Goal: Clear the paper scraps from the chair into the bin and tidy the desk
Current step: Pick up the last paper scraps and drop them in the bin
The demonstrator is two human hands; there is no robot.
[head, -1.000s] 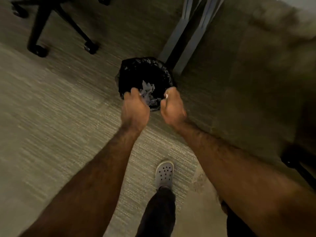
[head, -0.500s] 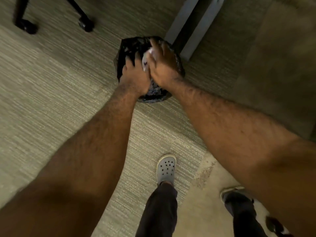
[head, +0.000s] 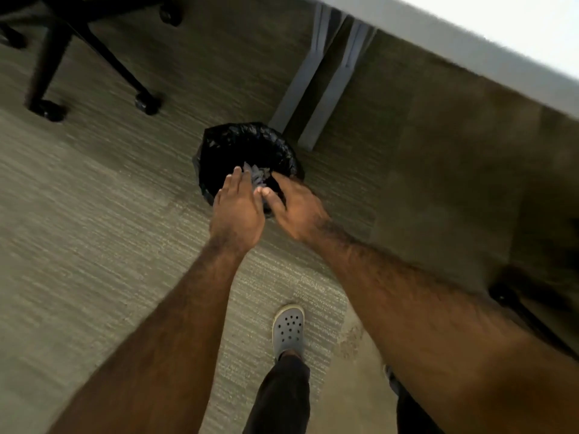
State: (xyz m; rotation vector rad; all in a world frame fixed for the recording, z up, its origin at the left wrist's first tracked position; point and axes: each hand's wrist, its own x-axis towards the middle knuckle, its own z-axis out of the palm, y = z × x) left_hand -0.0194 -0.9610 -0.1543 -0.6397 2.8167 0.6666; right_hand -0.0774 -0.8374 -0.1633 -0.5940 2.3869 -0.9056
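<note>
Half a second ago both hands were pressed down together into the bin; now they have drawn back toward the body and sit at its near rim, and the view has tipped up so more of the counter and chair show.

Nearest, at 6 o'clock, a grey clog [head: 288,329] stands on the carpet [head: 94,245] between the two bare forearms. Beyond it the left hand [head: 238,211] is held flat, back up, its fingers [head: 233,182] straight and together, loosely open and gripping nothing. Just beside it, toward 3 o'clock, the right hand [head: 296,211] is blurred; its thumb lies out toward the left hand, and whether its fingers hold anything cannot be told.

The fingertips of both hands overlap the near edge of the bin [head: 247,145], which has a black liner and stands on the carpet. Paper scraps [head: 259,176] lie inside it, just past the fingertips.

Farther on, at 1 o'clock, grey legs [head: 316,89] rise to the white counter [head: 470,26]. At 11 o'clock are the black wheeled legs of the chair [head: 94,39].
</note>
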